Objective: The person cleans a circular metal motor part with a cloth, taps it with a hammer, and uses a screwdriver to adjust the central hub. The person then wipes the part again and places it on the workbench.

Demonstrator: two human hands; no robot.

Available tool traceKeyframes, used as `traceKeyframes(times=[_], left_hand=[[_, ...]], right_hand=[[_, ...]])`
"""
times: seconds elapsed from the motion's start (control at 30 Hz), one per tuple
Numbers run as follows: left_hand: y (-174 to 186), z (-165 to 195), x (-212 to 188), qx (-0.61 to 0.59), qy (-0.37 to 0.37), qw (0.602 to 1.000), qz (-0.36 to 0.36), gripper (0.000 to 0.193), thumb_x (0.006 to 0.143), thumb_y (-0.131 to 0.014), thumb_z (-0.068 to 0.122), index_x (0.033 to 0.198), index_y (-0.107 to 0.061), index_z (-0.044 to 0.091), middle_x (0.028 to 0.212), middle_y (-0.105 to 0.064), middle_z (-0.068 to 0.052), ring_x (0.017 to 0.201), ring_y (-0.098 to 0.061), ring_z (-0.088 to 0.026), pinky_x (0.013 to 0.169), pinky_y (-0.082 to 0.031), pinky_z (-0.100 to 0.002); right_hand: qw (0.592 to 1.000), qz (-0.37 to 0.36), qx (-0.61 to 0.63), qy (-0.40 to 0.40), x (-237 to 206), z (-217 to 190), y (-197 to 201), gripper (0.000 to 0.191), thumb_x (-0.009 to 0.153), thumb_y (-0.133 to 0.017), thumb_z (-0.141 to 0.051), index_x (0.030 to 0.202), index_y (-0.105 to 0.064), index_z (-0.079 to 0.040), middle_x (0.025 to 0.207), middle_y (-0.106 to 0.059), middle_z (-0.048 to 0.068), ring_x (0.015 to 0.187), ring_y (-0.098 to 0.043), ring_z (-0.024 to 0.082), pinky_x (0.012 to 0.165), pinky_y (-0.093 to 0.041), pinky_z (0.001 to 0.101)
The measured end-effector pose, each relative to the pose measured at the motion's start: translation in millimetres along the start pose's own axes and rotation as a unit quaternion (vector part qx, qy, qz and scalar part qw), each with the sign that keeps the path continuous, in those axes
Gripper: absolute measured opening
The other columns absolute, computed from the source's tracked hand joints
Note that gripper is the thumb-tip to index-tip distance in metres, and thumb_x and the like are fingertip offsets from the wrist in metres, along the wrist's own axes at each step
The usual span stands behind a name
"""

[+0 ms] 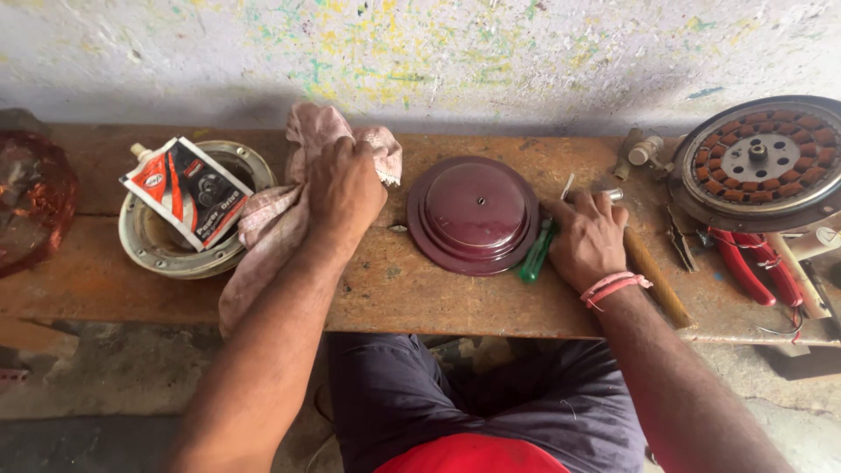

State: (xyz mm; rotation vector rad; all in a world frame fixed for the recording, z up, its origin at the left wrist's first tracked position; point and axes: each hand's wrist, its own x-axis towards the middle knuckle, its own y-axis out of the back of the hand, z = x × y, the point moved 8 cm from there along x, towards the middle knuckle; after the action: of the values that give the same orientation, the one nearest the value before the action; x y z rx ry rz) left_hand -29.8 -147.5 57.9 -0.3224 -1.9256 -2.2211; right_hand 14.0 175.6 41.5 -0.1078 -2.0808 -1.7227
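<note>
While the left hand (344, 188) is closed on a pinkish cloth (272, 228) bunched on the wooden bench (420, 293), the right hand (585, 238) is laid, fingers curled, over a green-handled screwdriver (534, 254) just right of a round maroon cover (473, 215). A cream metal ring (149, 250) bearing a sachet (186, 191) is seen left; a copper-wound motor plate (760, 162) and red-handled pliers (755, 270) are seen right.

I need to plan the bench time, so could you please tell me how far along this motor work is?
Done: the motor is apart; the maroon cover lies dome up, the copper-wound stator and a cream housing lie separate. In hand: the left hand grips a pink rag; the right hand rests on a green-handled screwdriver. Left, probably: reassembly, since every part lies loose.
</note>
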Motion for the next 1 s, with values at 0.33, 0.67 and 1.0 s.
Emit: traceKeyframes(times=[0.33,0.67,1.0], left_hand=[[22,113,-53,-0.079,-0.233,0.959,0.141,0.038,0.089,-0.077,0.006,0.126,-0.07,0.009,0.132,-0.061,-0.015,0.119,-0.057,-0.027,0.117,-0.044,-0.055],[-2,130,-27,-0.184,-0.257,0.949,-0.003,0.036,0.089,-0.066,0.003,0.124,-0.072,0.01,0.147,-0.057,-0.012,0.133,-0.051,-0.033,0.112,-0.036,-0.058],[1,111,-28,-0.229,-0.283,0.925,-0.109,0.044,0.085,-0.054,-0.015,0.111,-0.077,0.012,0.113,-0.076,-0.006,0.103,-0.069,-0.018,0.101,-0.058,-0.04]], right_hand=[[0.998,0.021,0.058,-0.033,-10,-13,42,0.046,0.094,-0.058,-0.009,0.139,-0.064,-0.01,0.133,-0.068,0.014,0.126,-0.062,0.034,0.11,-0.044,0.0505],[0.988,-0.088,0.089,0.092,15,-64,16,0.103,0.069,-0.084,-0.057,0.141,-0.048,0.007,0.15,-0.047,0.028,0.14,-0.044,0.04,0.111,-0.032,0.0536],[0.988,-0.099,0.092,0.072,8,-65,14,0.1,0.074,-0.081,-0.059,0.142,-0.047,0.006,0.152,-0.044,0.028,0.143,-0.041,0.039,0.113,-0.032,0.054]])
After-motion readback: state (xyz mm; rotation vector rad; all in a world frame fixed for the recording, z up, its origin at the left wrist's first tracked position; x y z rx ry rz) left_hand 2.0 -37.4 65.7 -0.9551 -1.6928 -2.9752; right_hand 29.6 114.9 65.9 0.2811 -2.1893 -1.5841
